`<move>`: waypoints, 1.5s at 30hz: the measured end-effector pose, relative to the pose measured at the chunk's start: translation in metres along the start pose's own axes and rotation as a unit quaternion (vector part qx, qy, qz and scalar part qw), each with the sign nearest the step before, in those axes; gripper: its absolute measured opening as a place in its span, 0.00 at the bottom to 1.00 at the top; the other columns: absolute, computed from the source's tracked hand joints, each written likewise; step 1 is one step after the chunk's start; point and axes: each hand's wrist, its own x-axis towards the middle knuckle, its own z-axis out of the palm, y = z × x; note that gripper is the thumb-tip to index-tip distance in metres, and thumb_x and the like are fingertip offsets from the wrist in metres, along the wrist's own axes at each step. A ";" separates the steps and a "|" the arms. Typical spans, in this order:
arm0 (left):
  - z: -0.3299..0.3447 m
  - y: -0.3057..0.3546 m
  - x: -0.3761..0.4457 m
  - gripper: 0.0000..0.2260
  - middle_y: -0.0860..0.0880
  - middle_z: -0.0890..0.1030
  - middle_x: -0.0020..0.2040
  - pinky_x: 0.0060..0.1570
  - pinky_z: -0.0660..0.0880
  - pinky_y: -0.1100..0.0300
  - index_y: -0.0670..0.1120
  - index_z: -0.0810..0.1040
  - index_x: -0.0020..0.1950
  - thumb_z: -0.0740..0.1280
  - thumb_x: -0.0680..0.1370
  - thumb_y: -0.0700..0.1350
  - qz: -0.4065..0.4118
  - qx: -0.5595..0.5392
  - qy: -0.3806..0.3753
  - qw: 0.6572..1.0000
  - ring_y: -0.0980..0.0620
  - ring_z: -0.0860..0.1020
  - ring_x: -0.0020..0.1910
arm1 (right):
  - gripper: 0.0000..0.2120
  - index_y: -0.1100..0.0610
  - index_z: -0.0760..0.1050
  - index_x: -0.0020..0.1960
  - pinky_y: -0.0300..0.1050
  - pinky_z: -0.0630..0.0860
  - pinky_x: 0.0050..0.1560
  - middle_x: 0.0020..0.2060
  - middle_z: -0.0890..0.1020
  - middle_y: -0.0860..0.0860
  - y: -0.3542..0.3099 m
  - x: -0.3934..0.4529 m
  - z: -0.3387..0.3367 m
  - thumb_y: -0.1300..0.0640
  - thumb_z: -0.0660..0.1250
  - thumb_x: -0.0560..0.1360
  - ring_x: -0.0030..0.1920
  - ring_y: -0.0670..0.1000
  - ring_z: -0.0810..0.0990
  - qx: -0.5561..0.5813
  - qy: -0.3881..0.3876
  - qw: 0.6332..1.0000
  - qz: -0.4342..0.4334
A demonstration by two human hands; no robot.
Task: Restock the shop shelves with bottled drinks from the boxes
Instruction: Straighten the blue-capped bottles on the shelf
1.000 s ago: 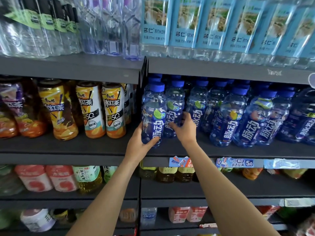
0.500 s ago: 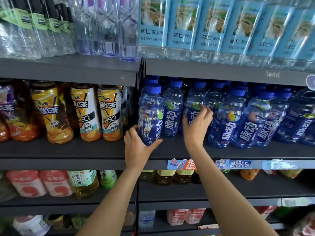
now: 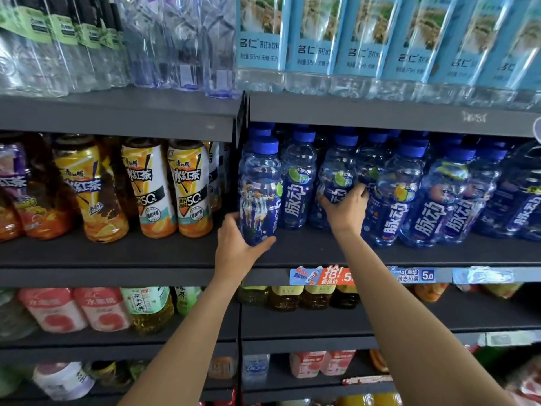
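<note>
A row of blue-capped, blue-labelled drink bottles fills the middle shelf on the right. My left hand grips the base of the leftmost blue bottle, which stands at the shelf's front edge and shows a football-player picture. My right hand holds the lower body of the third blue bottle in the row, fingers curled round its right side. A second blue bottle stands between the two.
Orange iced-tea bottles stand left of a vertical shelf divider. Clear water bottles and light-blue labelled soda water fill the shelf above. Lower shelves hold pink, green and amber drinks. Price tags hang on the shelf edge.
My right hand moved right from the second bottle to the third one. My left hand turned the leftmost bottle so the picture side faces out and slid down to its base.
</note>
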 end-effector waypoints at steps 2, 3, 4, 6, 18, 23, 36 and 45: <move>0.001 0.000 0.000 0.32 0.48 0.73 0.59 0.54 0.74 0.49 0.46 0.65 0.60 0.78 0.63 0.51 0.001 0.000 0.005 1.000 0.48 0.72 0.61 | 0.33 0.65 0.60 0.64 0.50 0.69 0.50 0.63 0.66 0.63 0.005 -0.014 -0.003 0.52 0.73 0.70 0.60 0.64 0.70 0.010 0.019 1.000 -0.011; 0.002 0.000 0.000 0.33 0.47 0.73 0.59 0.54 0.74 0.48 0.46 0.65 0.60 0.78 0.63 0.51 0.002 -0.001 0.008 1.000 0.48 0.72 0.60 | 0.32 0.65 0.61 0.62 0.50 0.69 0.49 0.61 0.67 0.63 0.008 -0.023 -0.004 0.52 0.74 0.69 0.59 0.63 0.69 0.016 0.032 0.999 -0.023; 0.002 0.000 0.000 0.33 0.47 0.73 0.59 0.54 0.74 0.48 0.46 0.65 0.60 0.78 0.63 0.51 0.004 -0.002 0.012 1.000 0.48 0.72 0.60 | 0.31 0.65 0.62 0.60 0.50 0.69 0.50 0.59 0.67 0.62 0.011 -0.032 -0.005 0.52 0.74 0.68 0.58 0.62 0.69 0.023 0.040 0.998 -0.037; 0.003 0.000 0.001 0.33 0.47 0.73 0.60 0.53 0.74 0.48 0.46 0.64 0.60 0.78 0.63 0.52 0.007 -0.006 0.012 1.000 0.48 0.73 0.60 | 0.31 0.65 0.62 0.58 0.50 0.69 0.52 0.57 0.68 0.61 0.011 -0.046 -0.004 0.52 0.75 0.67 0.56 0.60 0.69 0.032 0.032 0.996 -0.072; 0.001 0.004 -0.006 0.39 0.46 0.67 0.66 0.59 0.67 0.54 0.43 0.60 0.70 0.76 0.67 0.52 0.023 0.011 -0.007 1.000 0.48 0.64 0.68 | 0.33 0.60 0.58 0.65 0.37 0.69 0.52 0.63 0.70 0.56 0.000 -0.069 0.011 0.58 0.74 0.69 0.62 0.54 0.72 0.100 -0.077 0.988 -0.090; -0.002 -0.002 0.001 0.35 0.47 0.71 0.65 0.64 0.69 0.48 0.48 0.62 0.70 0.75 0.67 0.48 0.008 -0.040 -0.039 0.998 0.48 0.70 0.66 | 0.35 0.55 0.57 0.67 0.41 0.73 0.54 0.63 0.71 0.52 0.010 -0.070 0.008 0.59 0.75 0.68 0.60 0.49 0.74 0.104 -0.107 0.983 -0.108; -0.014 0.010 0.006 0.31 0.47 0.72 0.63 0.59 0.68 0.57 0.46 0.65 0.67 0.74 0.69 0.46 -0.028 -0.049 -0.088 0.994 0.50 0.70 0.62 | 0.35 0.57 0.56 0.68 0.47 0.73 0.55 0.67 0.66 0.52 0.004 -0.078 0.013 0.56 0.74 0.69 0.64 0.52 0.70 0.078 -0.095 0.985 -0.121; -0.034 0.023 0.010 0.32 0.52 0.72 0.60 0.58 0.69 0.59 0.46 0.63 0.68 0.75 0.69 0.44 -0.027 -0.082 -0.112 0.990 0.56 0.71 0.59 | 0.34 0.56 0.56 0.68 0.49 0.75 0.55 0.68 0.66 0.53 -0.001 -0.081 0.011 0.58 0.73 0.70 0.63 0.54 0.73 0.085 -0.097 0.987 -0.099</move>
